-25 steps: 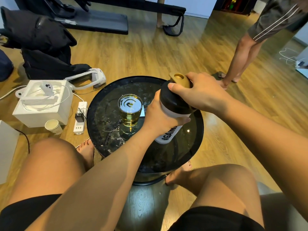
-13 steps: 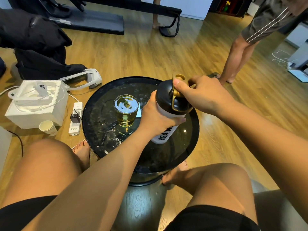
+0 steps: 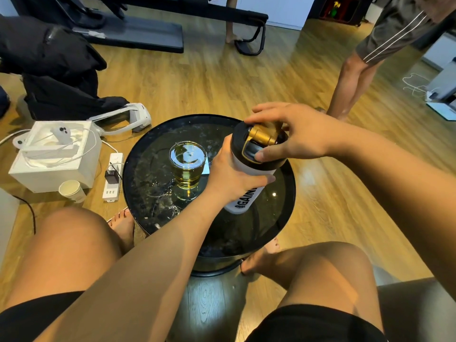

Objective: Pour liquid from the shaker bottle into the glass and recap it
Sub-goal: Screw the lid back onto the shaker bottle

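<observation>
Shaker bottle stands on the round counter beside the filled glass. Left hand fingers clamp its body; right hand fingers press the gold cap. Best held steady, pressing straight down.

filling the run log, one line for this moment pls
phase: recapping | left hand: grips shaker bottle | right hand: on gold flip cap | glass: holds yellow liquid, on table

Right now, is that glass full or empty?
Partly full: the glass holds yellow liquid in its lower part, standing upright on the round table.
</observation>
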`<state>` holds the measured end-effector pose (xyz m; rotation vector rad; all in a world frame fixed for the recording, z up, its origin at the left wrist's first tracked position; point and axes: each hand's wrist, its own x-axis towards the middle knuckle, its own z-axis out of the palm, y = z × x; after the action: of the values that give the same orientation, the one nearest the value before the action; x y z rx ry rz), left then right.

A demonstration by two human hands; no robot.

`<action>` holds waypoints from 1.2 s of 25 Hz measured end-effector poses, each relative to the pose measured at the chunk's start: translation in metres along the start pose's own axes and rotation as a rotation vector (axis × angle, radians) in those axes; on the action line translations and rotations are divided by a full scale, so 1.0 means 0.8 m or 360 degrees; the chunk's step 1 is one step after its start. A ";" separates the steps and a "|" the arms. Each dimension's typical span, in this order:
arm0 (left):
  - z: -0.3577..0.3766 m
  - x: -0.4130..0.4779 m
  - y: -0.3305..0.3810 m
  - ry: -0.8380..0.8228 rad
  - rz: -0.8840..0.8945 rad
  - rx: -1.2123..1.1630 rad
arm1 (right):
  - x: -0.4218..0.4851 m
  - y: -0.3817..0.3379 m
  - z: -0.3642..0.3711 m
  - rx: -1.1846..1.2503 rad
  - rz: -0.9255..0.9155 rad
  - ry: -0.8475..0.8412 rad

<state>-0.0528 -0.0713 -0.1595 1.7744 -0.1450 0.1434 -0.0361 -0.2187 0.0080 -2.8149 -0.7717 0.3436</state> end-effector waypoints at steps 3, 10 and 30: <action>-0.001 0.000 0.002 -0.0005 -0.0030 0.0008 | 0.007 0.003 0.008 -0.0038 0.0061 0.0119; 0.003 0.002 0.000 -0.0047 -0.0095 0.0096 | 0.028 -0.014 0.034 -0.0233 0.0323 0.0499; 0.006 0.010 -0.004 0.0002 -0.0153 0.0297 | 0.044 -0.028 0.048 -0.0198 0.0635 0.0279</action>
<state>-0.0442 -0.0757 -0.1620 1.9634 -0.0461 0.0911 -0.0279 -0.1760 -0.0287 -3.0545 -0.1972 0.1052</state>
